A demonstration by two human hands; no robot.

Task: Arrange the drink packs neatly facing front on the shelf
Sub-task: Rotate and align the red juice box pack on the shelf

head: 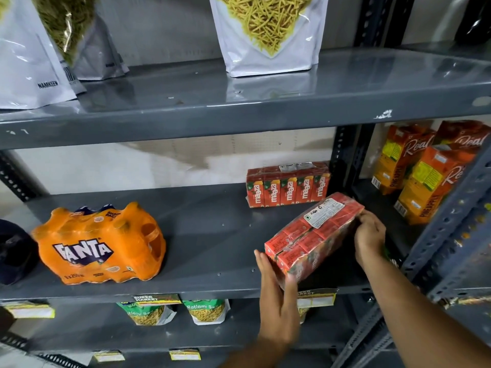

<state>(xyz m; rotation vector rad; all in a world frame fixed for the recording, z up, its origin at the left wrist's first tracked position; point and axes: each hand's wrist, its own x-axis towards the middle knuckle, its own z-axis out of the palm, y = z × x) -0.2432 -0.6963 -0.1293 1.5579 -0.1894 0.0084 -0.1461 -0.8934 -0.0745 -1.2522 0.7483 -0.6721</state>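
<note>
A shrink-wrapped red pack of Maaza juice cartons (313, 235) lies at an angle on the right of the grey middle shelf (212, 235), its top with a white label facing up. My left hand (276, 301) presses its near left end and my right hand (369, 237) grips its far right end. Behind it a second Maaza pack (288, 187) stands upright near the back wall, logos facing front. An orange Fanta bottle pack (101, 245) sits on the left of the same shelf, logo facing front.
Orange Real pineapple cartons (422, 171) stand in the neighbouring bay to the right, past a perforated upright post (342, 160). A dark pack (13, 251) sits at the far left edge. White namkeen pouches (268, 35) line the upper shelf; green snack bags (207, 310) hang below.
</note>
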